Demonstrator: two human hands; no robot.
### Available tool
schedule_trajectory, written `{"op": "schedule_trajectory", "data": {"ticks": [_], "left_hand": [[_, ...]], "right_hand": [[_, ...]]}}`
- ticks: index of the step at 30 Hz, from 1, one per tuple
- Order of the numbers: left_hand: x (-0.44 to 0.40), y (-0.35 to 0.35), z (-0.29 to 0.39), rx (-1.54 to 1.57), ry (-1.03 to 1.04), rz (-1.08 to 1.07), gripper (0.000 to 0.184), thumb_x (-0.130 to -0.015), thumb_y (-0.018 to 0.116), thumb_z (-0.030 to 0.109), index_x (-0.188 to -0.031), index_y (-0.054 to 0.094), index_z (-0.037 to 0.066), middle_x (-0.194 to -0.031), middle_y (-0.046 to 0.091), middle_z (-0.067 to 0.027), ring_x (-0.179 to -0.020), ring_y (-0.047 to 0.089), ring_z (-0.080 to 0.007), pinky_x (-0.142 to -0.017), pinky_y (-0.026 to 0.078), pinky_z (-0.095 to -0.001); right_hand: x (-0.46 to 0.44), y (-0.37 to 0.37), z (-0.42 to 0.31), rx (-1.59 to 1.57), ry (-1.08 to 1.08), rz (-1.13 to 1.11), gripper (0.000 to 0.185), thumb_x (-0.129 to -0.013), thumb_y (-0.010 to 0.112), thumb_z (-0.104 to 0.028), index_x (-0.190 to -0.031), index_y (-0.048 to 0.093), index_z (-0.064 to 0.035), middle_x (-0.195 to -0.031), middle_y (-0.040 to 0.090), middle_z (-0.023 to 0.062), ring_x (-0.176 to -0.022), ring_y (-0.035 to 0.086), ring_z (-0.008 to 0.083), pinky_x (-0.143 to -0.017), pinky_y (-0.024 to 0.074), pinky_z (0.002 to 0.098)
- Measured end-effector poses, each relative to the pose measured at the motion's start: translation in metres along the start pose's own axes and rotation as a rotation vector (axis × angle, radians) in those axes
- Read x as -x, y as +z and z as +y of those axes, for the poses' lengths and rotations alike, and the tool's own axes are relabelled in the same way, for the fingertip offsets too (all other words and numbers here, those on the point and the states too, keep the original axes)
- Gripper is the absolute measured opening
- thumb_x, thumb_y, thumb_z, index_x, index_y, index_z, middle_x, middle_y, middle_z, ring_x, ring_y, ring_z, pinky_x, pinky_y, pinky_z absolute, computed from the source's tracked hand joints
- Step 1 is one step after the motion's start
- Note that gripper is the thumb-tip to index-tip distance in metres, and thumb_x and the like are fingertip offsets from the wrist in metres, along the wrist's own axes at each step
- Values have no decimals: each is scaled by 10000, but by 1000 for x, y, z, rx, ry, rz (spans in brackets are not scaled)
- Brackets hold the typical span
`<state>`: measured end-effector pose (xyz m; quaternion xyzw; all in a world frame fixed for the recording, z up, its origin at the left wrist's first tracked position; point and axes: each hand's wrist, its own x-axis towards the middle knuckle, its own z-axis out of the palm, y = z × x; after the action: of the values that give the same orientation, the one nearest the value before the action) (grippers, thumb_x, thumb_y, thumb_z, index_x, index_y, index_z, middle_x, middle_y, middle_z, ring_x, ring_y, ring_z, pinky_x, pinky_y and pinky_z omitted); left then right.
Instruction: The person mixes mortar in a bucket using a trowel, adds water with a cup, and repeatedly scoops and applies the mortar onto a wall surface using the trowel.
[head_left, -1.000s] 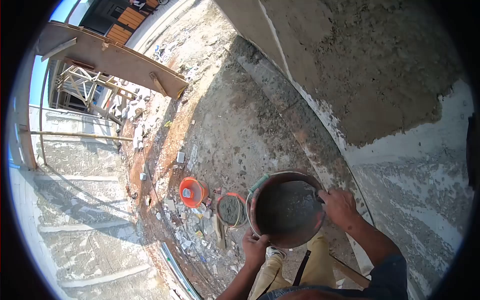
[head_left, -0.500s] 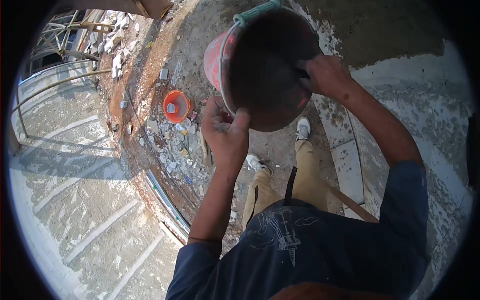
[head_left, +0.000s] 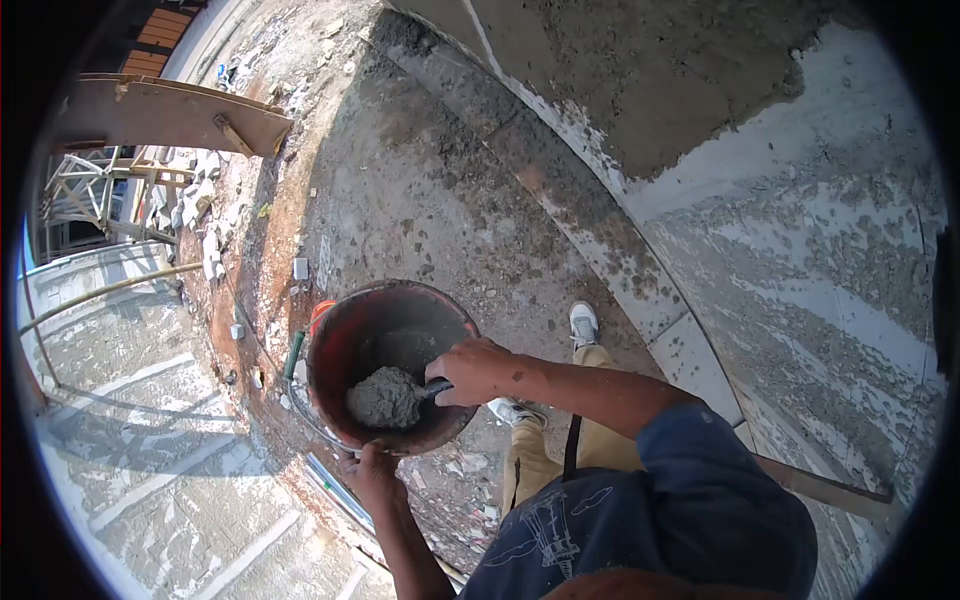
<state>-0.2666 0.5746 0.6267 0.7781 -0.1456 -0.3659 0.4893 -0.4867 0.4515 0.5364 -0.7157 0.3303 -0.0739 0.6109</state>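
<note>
A red bucket [head_left: 470, 322] with a grey, mortar-smeared inside is held in front of my body. My left hand [head_left: 375, 478] grips its near rim, thumb over the edge. The wire handle with its green grip [head_left: 293, 355] hangs on the bucket's left side. My right hand [head_left: 478, 372] reaches over the right rim, closed around the dark handle of a trowel [head_left: 437, 389]. A heap of wet grey mortar [head_left: 384, 398] lies at the trowel's end inside the bucket and hides the blade.
To the right rises a wall [head_left: 800, 250] with fresh grey plaster [head_left: 670, 90] on its upper part. An orange bucket [head_left: 320, 312] shows partly behind the red one. Rubble and blocks [head_left: 300, 268] lie left. A wooden board [head_left: 170, 120] juts in at upper left; a plank [head_left: 825, 483] lies beside me.
The red bucket has come down and left, from tipped up to nearly level. Mortar now shows at the trowel's end, and the view has shifted toward the plastered wall.
</note>
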Motion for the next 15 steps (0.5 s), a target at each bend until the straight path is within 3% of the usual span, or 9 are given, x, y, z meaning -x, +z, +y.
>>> {"op": "schedule_trajectory", "data": {"ticks": [1,2,5,7,8,10,11,12,15], "left_hand": [[2,-6,-7,3,-25,36,514,-757,626,-58,-1248,516,48,-1043,642,-107,-871,676,-213,-652,597,-312],[3,-9,-14,9,-49,72,541,-755,621,-68,-1271,503,47,-1050,638,-112,-878,675,-221,-640,598,-311],[15,-7,-31,-8,-61,46,443,-802,584,-69,-1228,529,39,-1036,644,-112,-848,695,-230,-670,631,-349],[20,1,-37,-32,-114,83,444,-800,581,-78,-1226,533,39,-1021,641,-103,-816,686,-218,-648,621,-332],[22,3,-40,-42,-145,100,445,-800,579,-83,-1225,535,40,-1014,640,-98,-800,682,-212,-636,616,-324],[17,-11,-58,-42,-197,76,510,-775,588,-99,-1260,507,34,-1055,631,-117,-790,679,-219,-604,613,-311],[15,-19,-60,-47,-224,63,543,-762,593,-107,-1278,493,32,-1075,627,-127,-786,677,-222,-588,611,-305],[23,-10,-56,-24,-193,52,509,-767,585,-106,-1251,512,31,-1018,635,-109,-742,666,-206,-577,601,-301],[37,13,-39,-62,-213,-1,465,-770,584,-101,-1215,532,24,-998,633,-104,-735,654,-193,-551,571,-288]], "right_hand": [[-2,0,6,-87,-14,-38,444,-842,698,-357,-1230,699,-143,-1038,739,198,-1023,695,401,-1040,422,593],[-11,15,36,-18,-190,53,448,-884,706,-381,-1231,687,-99,-947,738,157,-867,721,314,-854,540,477],[2,-43,88,-567,30,-279,494,-943,685,-407,-1267,657,-35,-849,694,79,-703,662,176,-661,534,346],[18,-101,139,-697,123,-186,519,-986,663,-398,-1308,618,6,-816,648,20,-639,587,87,-590,493,280],[34,-139,163,-815,215,-26,449,-999,651,-392,-1227,634,-5,-815,639,11,-641,584,75,-573,493,259],[81,-229,184,-725,201,435,375,-1007,644,-384,-1133,622,-31,-754,573,-27,-613,558,50,-539,481,251],[116,-262,174,-605,220,699,468,-1033,609,-356,-1333,583,1,-724,573,-24,-585,532,48,-534,471,245],[162,-276,127,-598,152,862,509,-1016,628,-404,-1321,598,3,-715,572,-34,-565,512,43,-528,457,250],[237,-244,31,-341,251,851,492,-956,684,-371,-1262,647,13,-713,584,20,-622,581,94,-597,498,278]]}}
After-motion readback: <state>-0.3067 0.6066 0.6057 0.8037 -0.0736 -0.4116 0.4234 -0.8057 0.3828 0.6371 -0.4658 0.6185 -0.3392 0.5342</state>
